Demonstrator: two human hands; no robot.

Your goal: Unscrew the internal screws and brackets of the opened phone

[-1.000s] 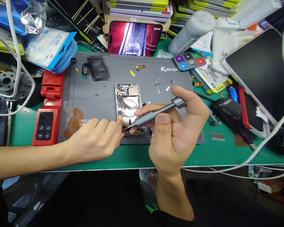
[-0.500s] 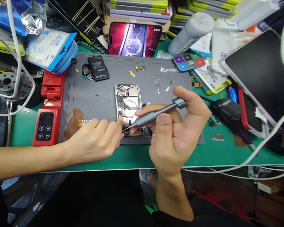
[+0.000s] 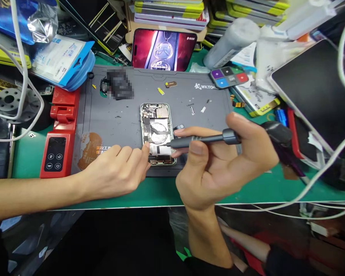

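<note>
An opened phone (image 3: pixel 160 132) lies on the grey mat, its boards and a round coil showing. My left hand (image 3: pixel 123 166) is closed at the phone's lower left edge, the index fingertip on its frame; whether something is pinched under the fingers is hidden. My right hand (image 3: pixel 218 161) holds a dark grey screwdriver (image 3: pixel 186 142) between thumb and fingers, with the index finger at its cap end. The driver lies almost level, its tip over the lower middle of the phone; contact cannot be made out.
A red device (image 3: pixel 57 153) with buttons stands left on the mat (image 3: pixel 117 130). Small metal parts (image 3: pixel 192 110) lie right of the phone. A lit phone (image 3: pixel 163 50) leans at the back. A grey bottle (image 3: pixel 231 42) and a dark tablet (image 3: pixel 313 92) are to the right.
My right hand has shifted right and turned the screwdriver flatter. Its tip has left the phone's bottom edge and moved up and right. My left hand has stayed put.
</note>
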